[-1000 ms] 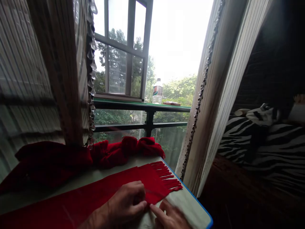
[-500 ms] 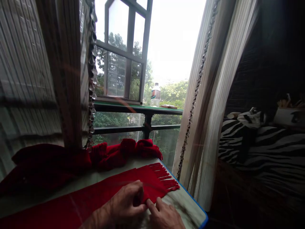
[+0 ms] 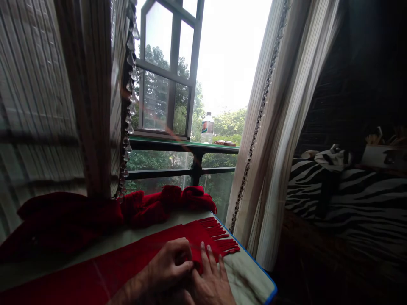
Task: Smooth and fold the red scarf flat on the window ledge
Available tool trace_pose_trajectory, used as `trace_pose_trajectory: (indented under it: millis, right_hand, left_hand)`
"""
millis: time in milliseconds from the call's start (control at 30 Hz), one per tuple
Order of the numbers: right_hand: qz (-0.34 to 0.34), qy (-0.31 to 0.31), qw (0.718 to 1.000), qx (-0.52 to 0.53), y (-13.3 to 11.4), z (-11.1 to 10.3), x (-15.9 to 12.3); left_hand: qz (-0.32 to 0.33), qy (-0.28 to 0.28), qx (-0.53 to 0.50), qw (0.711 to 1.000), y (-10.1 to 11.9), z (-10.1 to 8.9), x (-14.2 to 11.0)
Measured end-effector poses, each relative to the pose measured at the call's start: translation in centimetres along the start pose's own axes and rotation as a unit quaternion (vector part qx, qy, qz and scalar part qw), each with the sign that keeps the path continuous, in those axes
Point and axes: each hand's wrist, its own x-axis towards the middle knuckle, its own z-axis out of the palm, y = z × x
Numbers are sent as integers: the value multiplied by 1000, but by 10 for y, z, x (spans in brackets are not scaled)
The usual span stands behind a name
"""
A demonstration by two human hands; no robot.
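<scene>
Scarf (image 3: 104, 267), red, stretches left to right across the worktop (image 3: 251, 271). Left hand (image 3: 173, 262) curls at its near edge; right hand (image 3: 211, 279) lies flat, fingers spread, near the fringe (image 3: 230, 246). Light, even pressure should prevent puckers. Whether the left pinches cloth, I cannot tell; the scarf's left end is cut off.
</scene>
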Motion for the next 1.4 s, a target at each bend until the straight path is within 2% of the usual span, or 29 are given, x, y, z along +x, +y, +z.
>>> trace_pose_trajectory:
  millis: [100,200,367,500,733,933,1033,1133,1233,1400]
  right_hand:
    - [51,-27,997,53,-10,-14,10]
    - [78,-81,990,90,-13,-32,19]
    - [86,-136,981,106,-9,-51,22]
    - [66,-167,977,118,-7,-53,18]
    - [41,-159,976,143,-15,-48,24]
    - [74,-147,979,120,-11,-47,27]
    - [75,-159,977,122,-7,-47,27]
    - [78,-174,972,138,-5,-49,26]
    - [50,-178,973,138,-2,-58,26]
    - [3,-188,976,112,7,-75,23]
  left_hand:
    - [2,12,-18,1000,-3,-1,0]
    - [-2,19,-24,1000,-9,-1,1]
    - [-8,27,-22,999,-13,-1,2]
    - [-14,17,-26,999,-8,-3,1]
    - [-18,2,-27,999,-2,-7,3]
    - [-17,0,-2,1000,1,-9,3]
    - [-31,10,34,999,0,-9,3]
    - [-65,71,104,990,-7,-8,3]
    - [-115,119,196,967,-18,-5,4]
    - [-162,65,319,931,-27,6,4]
